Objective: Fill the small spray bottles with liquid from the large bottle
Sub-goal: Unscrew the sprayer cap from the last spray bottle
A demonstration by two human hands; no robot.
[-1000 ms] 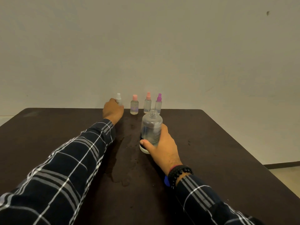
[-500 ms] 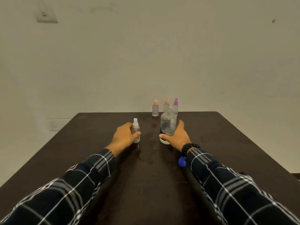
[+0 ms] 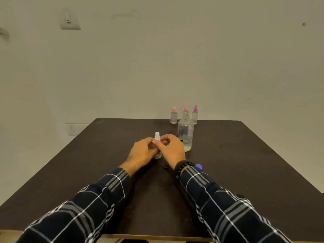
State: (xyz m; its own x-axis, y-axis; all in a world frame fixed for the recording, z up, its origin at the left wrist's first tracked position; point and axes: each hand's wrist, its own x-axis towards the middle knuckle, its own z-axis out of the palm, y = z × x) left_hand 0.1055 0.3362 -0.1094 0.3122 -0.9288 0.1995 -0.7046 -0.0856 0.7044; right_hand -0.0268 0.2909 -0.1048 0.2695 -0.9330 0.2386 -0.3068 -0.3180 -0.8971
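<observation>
A small clear spray bottle with a white top (image 3: 157, 136) stands on the dark table (image 3: 228, 163) at its middle. My left hand (image 3: 142, 151) wraps its body from the left. My right hand (image 3: 172, 148) pinches it near the neck from the right. The large clear bottle (image 3: 185, 134) stands upright and uncapped just right of my right hand, with nothing touching it. Three small bottles stand at the table's far edge: one with a pink cap (image 3: 174, 115), one with a salmon sprayer (image 3: 185, 109), one with a purple sprayer (image 3: 195, 114).
A wet patch darkens the table around and behind the bottles. A pale wall rises right behind the far edge. The table's near edge (image 3: 157, 236) runs under my plaid sleeves.
My left hand brought the white-topped bottle from the far row to the table's middle. My right hand let go of the large bottle and moved left onto the small bottle.
</observation>
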